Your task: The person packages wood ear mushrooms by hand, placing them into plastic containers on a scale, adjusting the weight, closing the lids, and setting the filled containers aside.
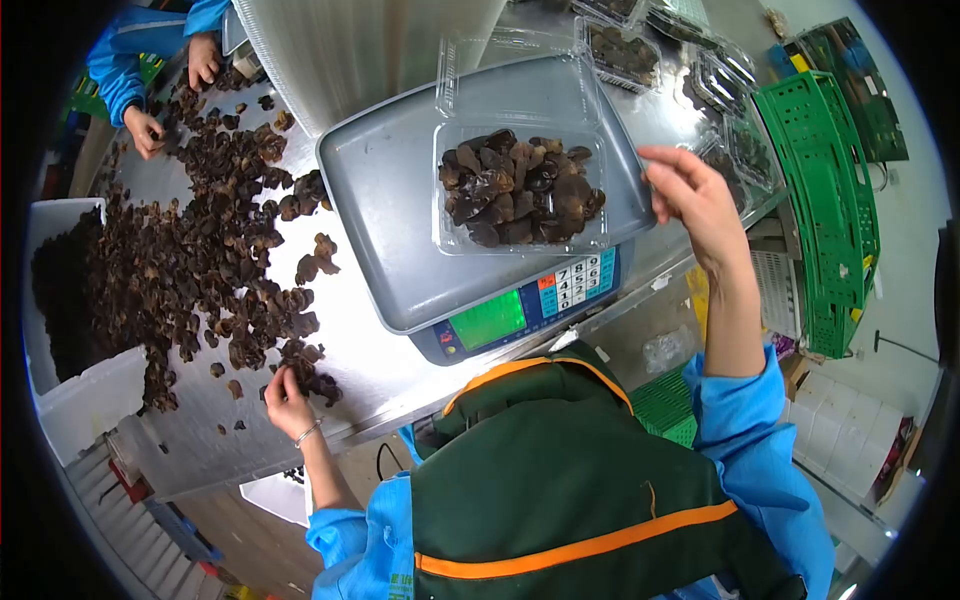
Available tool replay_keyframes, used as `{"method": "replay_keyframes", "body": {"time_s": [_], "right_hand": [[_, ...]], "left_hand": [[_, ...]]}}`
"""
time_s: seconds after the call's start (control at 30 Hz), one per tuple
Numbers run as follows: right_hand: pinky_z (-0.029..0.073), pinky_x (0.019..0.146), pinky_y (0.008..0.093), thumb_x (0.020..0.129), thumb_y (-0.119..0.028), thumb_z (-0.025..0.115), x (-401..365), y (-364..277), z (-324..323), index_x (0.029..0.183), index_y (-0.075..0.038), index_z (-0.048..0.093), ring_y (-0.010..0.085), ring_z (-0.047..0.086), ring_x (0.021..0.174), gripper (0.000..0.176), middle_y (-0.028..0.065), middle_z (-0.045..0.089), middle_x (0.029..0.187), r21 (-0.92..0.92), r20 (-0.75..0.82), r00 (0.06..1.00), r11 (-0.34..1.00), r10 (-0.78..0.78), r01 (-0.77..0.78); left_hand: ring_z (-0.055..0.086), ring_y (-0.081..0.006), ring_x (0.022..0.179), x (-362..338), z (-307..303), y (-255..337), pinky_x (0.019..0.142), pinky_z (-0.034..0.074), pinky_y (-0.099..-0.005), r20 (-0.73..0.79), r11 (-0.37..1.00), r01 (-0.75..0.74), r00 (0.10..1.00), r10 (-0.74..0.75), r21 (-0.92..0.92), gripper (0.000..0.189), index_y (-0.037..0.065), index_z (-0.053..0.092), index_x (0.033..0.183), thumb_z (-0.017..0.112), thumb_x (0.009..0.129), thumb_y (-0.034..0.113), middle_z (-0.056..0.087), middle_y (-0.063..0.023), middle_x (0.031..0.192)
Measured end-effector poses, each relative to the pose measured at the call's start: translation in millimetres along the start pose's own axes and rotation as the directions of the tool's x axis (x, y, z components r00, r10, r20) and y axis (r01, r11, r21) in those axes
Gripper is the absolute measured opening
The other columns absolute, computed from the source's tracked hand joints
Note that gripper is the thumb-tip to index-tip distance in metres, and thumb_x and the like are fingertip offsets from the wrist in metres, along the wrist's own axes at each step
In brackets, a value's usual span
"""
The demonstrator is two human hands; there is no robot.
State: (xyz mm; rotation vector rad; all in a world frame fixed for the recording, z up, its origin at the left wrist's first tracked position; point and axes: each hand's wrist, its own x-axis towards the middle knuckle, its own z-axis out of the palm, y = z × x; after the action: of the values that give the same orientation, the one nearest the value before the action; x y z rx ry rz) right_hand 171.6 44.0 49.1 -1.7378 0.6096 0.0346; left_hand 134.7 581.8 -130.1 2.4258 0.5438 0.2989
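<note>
Tray (520, 190) on scale (390, 210) sat full, lid open; pile (180, 270) lay unpacked. L hand (288, 402) curled at pile (grip unclear), R hand (692, 195) spread, empty.

The left hand (288, 398) touches dark mushrooms (200, 270) spread on the shiny bench (360, 370). The right hand (690, 195) is up, fingers apart, just beside a clear box (520, 235) full of mushrooms on the grey scale (390, 210). Another person's hands (150, 130) touch the pile's far end.

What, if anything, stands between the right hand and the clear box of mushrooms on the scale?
Nothing visible. The right hand hangs in open air just right of the clear box on the scale; its lid is folded back.
</note>
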Motion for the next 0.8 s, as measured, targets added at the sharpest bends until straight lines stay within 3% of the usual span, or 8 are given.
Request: {"method": "replay_keyframes", "body": {"time_s": [0.03, 0.3, 0.37, 0.43, 0.5, 0.63, 0.73, 0.8], "right_hand": [[0.04, 0.054, 0.0191, 0.085, -0.017, 0.059, 1, -9, 3, 0.11, -0.003, 0.059, 0.0045, 0.049, 0.061, 0.029, -0.0008, 0.056, 0.078, 0.0, 0.004, 0.999, 0.999, -0.049, 0.049], [0.043, 0.06, 0.0189, 0.084, -0.024, 0.06, 45, -21, 7, 0.117, -0.004, 0.054, 0.0067, 0.051, 0.075, 0.04, 0.0025, 0.056, 0.093, -0.088, 0.043, 0.999, 0.996, -0.006, 0.009], [0.046, 0.063, 0.0208, 0.081, -0.032, 0.063, 61, -19, 10, 0.129, -0.004, 0.042, 0.0125, 0.053, 0.088, 0.06, 0.0083, 0.054, 0.107, -0.133, 0.093, 0.995, 0.99, 0.047, -0.035], [0.047, 0.068, 0.025, 0.078, -0.037, 0.066, 72, -21, 32, 0.137, -0.004, 0.026, 0.0205, 0.051, 0.1, 0.078, 0.0144, 0.05, 0.118, -0.215, -0.066, 0.989, 0.966, 0.134, -0.145], [0.041, 0.086, 0.0357, 0.077, -0.043, 0.065, 84, -5, 52, 0.137, -0.001, 0.019, 0.0269, 0.046, 0.111, 0.087, 0.0187, 0.047, 0.124, 0.288, -0.101, 0.99, 0.955, 0.099, -0.066], [0.035, 0.09, 0.0346, 0.081, -0.04, 0.062, 85, 6, 42, 0.129, 0.001, 0.032, 0.0197, 0.051, 0.095, 0.069, 0.0115, 0.058, 0.099, 0.753, -0.21, 0.949, 0.658, 0.235, 0.004], [0.041, 0.071, 0.0279, 0.076, -0.04, 0.068, 55, 8, 23, 0.12, -0.002, 0.046, 0.0136, 0.051, 0.073, 0.062, 0.0057, 0.057, 0.087, 0.156, 0.029, 0.993, 0.982, -0.113, 0.108], [0.042, 0.061, 0.0255, 0.077, -0.033, 0.07, 18, 16, 28, 0.119, -0.001, 0.046, 0.0118, 0.05, 0.068, 0.058, 0.0065, 0.056, 0.085, -0.341, 0.081, 0.96, 0.897, -0.269, 0.28]], "left_hand": [[0.061, -0.0142, 0.073, 4, -3, 5, 0.06, 0.049, -0.0248, 0.03, 0.931, 0.265, 0.963, -0.267, -0.252, 0.024, 0.003, 0.066, 0.099, 0.067, 0.082, 0.019, 0.065, -0.0061, 0.09], [0.059, -0.0123, 0.089, 41, -23, 21, 0.081, 0.045, -0.0231, -0.063, 0.888, 0.19, 0.969, -0.238, -0.418, 0.038, 0.0, 0.057, 0.114, 0.065, 0.084, 0.022, 0.064, -0.0088, 0.099], [0.058, -0.0171, 0.09, 53, -18, 1, 0.082, 0.045, -0.027, 0.178, 0.973, 0.13, 0.979, -0.096, -0.189, 0.046, 0.004, 0.055, 0.117, 0.069, 0.08, 0.028, 0.063, -0.0122, 0.102], [0.041, -0.0352, 0.117, 47, -13, 26, 0.099, 0.032, -0.044, 0.213, 0.833, -0.269, 0.959, 0.186, 0.484, 0.05, 0.011, 0.053, 0.121, 0.069, 0.077, 0.026, 0.041, -0.0177, 0.131], [0.04, -0.0361, 0.118, 40, -6, 93, 0.1, 0.031, -0.0461, 0.16, 0.74, -0.49, 0.866, 0.474, 0.461, 0.044, 0.01, 0.054, 0.12, 0.066, 0.079, 0.023, 0.041, -0.015, 0.132], [0.06, -0.0206, 0.094, 31, 16, 223, 0.083, 0.046, -0.0309, 0.319, 0.9, -0.261, 0.87, 0.375, -0.348, 0.029, 0.001, 0.056, 0.114, 0.055, 0.089, 0.015, 0.06, -0.0135, 0.108], [0.061, -0.0131, 0.082, 24, 38, 274, 0.066, 0.051, -0.0246, 0.558, 0.812, 0.114, 0.78, 0.284, -0.572, 0.035, -0.001, 0.05, 0.121, 0.048, 0.094, 0.022, 0.061, -0.0115, 0.104], [0.062, -0.0137, 0.073, 20, 45, 292, 0.057, 0.053, -0.0248, 0.764, 0.866, 0.264, 0.618, 0.186, -0.425, 0.038, -0.001, 0.05, 0.12, 0.051, 0.092, 0.024, 0.061, -0.0123, 0.1]]}}
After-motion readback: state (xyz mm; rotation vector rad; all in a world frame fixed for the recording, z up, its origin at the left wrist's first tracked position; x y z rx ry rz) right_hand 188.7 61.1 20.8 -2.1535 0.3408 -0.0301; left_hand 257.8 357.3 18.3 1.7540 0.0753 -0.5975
